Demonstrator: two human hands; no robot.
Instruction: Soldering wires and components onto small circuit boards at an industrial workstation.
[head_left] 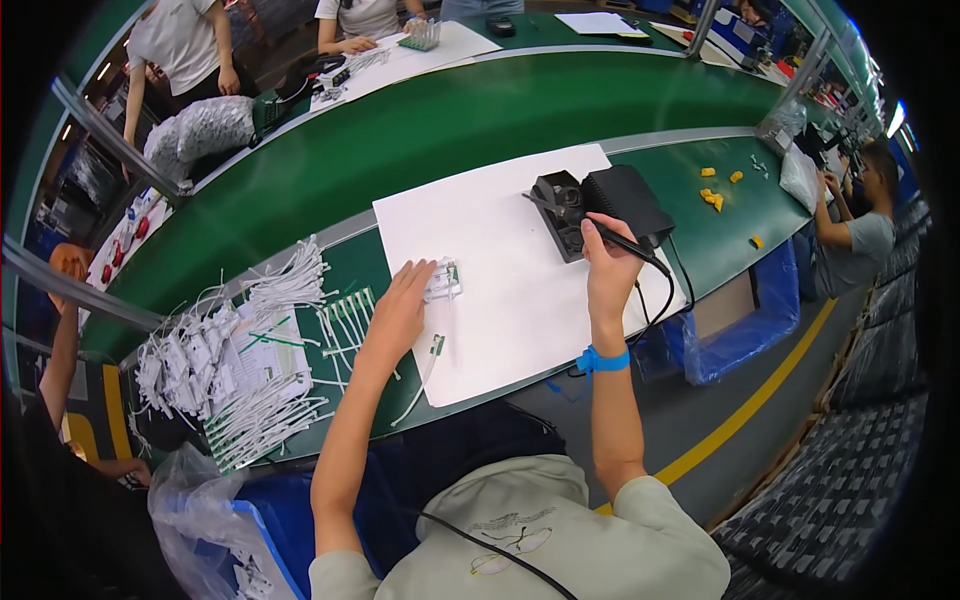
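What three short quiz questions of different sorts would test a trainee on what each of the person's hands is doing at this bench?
1. True or false: the right hand holds a black soldering iron whose tip points at the black stand.
2. What does the left hand rest on? A) yellow pieces B) a small clear part on the white sheet C) a plastic bag
3. Fill in: on the right wrist sits a ____ strap.

Key: 1 true. 2 B: the fingertips press the small part; the white cables lie further to the left. 3 blue.
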